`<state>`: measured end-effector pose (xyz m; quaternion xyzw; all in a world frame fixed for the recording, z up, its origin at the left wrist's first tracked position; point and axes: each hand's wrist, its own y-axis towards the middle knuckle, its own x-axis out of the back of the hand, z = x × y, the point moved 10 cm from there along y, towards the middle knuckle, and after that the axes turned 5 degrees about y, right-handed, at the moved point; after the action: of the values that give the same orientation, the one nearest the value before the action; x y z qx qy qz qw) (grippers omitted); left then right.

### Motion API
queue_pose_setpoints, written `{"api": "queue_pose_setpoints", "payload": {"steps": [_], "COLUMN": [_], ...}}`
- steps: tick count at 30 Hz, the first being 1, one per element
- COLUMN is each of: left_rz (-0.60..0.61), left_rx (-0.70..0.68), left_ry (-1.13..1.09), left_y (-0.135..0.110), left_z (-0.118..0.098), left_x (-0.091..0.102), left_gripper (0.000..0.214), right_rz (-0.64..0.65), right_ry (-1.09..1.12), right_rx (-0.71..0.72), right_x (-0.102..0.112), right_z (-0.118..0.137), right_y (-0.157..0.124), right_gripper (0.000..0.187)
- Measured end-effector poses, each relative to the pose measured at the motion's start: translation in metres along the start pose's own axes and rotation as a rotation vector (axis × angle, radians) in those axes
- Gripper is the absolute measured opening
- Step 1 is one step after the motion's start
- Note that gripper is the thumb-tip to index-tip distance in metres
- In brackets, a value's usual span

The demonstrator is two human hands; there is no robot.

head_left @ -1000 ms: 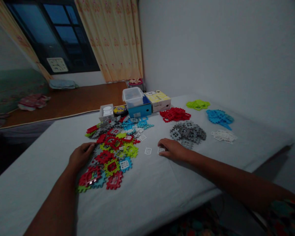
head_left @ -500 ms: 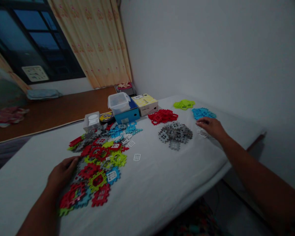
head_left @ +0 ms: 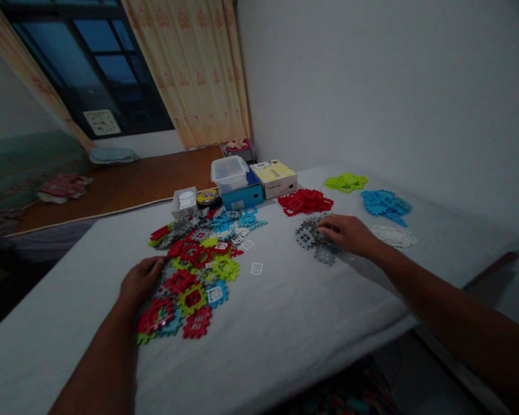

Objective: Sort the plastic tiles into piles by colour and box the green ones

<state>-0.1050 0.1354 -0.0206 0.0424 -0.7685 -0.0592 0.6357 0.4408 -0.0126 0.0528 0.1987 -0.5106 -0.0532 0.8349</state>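
My left hand (head_left: pixel 142 281) lies against the left edge of a mixed pile of plastic interlocking pieces (head_left: pixel 193 298) in red, green, blue and grey. Its fingers stretch toward the pile, thumb a little apart; I make out nothing held. Over a heap of grey interlocking pieces (head_left: pixel 305 237) is my right hand (head_left: pixel 348 233), with bent fingers and a dark gap beside the thumb. No piece shows in it, and it covers part of the heap. White window-shaped pieces (head_left: pixel 393 236) form a flat stack beyond the right wrist. A single white window piece (head_left: pixel 256 268) lies between the hands.
Sorted heaps of red (head_left: pixel 305 202), green (head_left: pixel 346 183) and blue pieces (head_left: pixel 384 206) lie toward the wall. Behind the mixed pile stand a clear plastic tub (head_left: pixel 230 173), a blue box (head_left: pixel 243 198), a yellow box (head_left: pixel 280 181), a round tin (head_left: pixel 208 197) and a small white box (head_left: pixel 184 202).
My right hand has moved left from the white pieces to above the grey heap. My left hand stays at the mixed pile's edge. The whole view has shifted slightly.
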Motion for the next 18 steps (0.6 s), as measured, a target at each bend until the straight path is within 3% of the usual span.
{"api": "queue_pose_setpoints", "payload": {"steps": [4, 9, 14, 18], "left_rz": [-0.007, -0.004, -0.004, 0.007], "left_rx": [-0.011, -0.032, -0.045, -0.035], "left_ry": [-0.007, -0.088, -0.132, -0.145], "left_y": [-0.001, -0.003, -0.004, -0.005], "left_z": [0.001, 0.000, -0.002, -0.003], "left_x": [-0.002, -0.004, -0.004, -0.004], "left_gripper": [0.049, 0.051, 0.049, 0.050], "right_rz": [0.299, 0.363, 0.273, 0.307], "right_ry": [0.111, 0.020, -0.061, -0.013], "right_rx": [0.246, 0.329, 0.186, 0.256], "right_x": [-0.091, -0.165, -0.191, -0.191], "right_z": [0.087, 0.126, 0.132, 0.139], "right_y": [0.027, 0.073, 0.115, 0.114], "right_gripper": [0.027, 0.035, 0.046, 0.039]}}
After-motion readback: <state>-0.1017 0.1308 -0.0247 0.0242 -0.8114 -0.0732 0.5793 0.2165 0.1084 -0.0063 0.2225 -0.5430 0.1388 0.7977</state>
